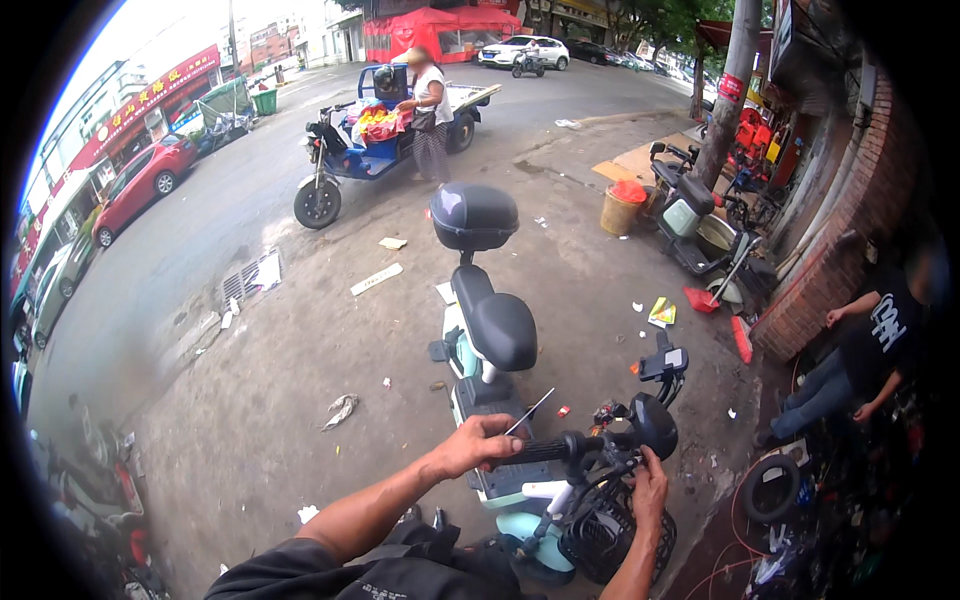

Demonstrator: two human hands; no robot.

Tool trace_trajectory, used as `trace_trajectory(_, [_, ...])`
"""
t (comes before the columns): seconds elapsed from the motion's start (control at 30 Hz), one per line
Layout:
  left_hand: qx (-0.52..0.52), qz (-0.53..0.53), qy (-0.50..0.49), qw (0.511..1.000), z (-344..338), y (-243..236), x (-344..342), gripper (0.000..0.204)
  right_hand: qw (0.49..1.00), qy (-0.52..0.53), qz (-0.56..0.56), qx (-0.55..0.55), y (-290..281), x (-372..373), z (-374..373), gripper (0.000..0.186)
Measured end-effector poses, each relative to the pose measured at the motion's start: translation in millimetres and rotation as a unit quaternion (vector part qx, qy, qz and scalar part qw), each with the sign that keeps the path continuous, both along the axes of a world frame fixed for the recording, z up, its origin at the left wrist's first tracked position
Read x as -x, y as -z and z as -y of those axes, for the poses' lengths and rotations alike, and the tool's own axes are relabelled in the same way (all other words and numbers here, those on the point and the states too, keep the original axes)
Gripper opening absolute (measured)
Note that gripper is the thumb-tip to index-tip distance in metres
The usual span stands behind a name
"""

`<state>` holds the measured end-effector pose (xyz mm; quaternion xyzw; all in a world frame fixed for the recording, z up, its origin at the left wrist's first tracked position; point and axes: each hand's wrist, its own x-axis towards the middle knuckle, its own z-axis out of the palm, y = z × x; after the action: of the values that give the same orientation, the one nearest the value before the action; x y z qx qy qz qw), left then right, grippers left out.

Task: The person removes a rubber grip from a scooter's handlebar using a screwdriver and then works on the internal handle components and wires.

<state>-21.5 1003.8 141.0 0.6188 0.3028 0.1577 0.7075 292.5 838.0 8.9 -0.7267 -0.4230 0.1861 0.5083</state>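
Observation:
A pale mint-green electric scooter (463,352) with a black seat and a black rear box (474,216) stands before me, its handlebar closest to my body. My left hand (476,446) is closed around a screwdriver (530,411), its thin metal shaft pointing up and to the right. That hand is at the end of the black handlebar grip (540,452). On the far side of the bar, my right hand (648,488) has its fingers curled at the underside of the black headlight housing (652,425). What its fingertips hold is hidden. A black wire basket (600,545) hangs below the handlebar.
A person (432,110) stands beside a blue cargo tricycle (375,150) at the back. Another person (870,340) is at the right by a brick wall. A tire (771,488) lies low right; a parked scooter (690,215), bucket (622,208) and red dustpan (702,299) are behind.

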Motion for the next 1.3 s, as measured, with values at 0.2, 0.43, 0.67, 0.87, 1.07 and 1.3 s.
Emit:
trace_trajectory(0.2, [-0.017,-0.012,-0.027,0.999,-0.4,15.2,-4.6,0.055,0.988,0.090,0.126,0.012,-6.9,31.2,-32.7,0.027])
trace_trajectory(0.43, [-0.018,0.023,-0.048,0.998,2.5,18.7,-7.3,0.059,0.985,0.118,0.118,-0.034,9.3,26.2,-23.1,0.032])
trace_trajectory(0.67, [-0.012,0.038,-0.060,0.997,4.1,20.5,-9.1,0.052,0.986,0.128,-0.085,-0.072,9.2,30.0,-10.6,0.033])
trace_trajectory(0.87, [0.007,0.072,-0.100,0.992,10.1,29.5,-11.0,0.059,0.990,0.099,0.014,-0.098,3.7,29.3,-13.0,0.029])
trace_trajectory(1.07, [-0.007,0.061,-0.093,0.994,10.5,20.9,-16.5,0.051,0.985,0.120,0.125,-0.025,-1.0,26.1,-17.2,0.020])
trace_trajectory(1.3, [-0.013,0.056,-0.094,0.994,10.2,21.1,-16.4,0.047,0.998,0.029,-0.053,-0.030,-9.6,10.2,8.6,0.027])
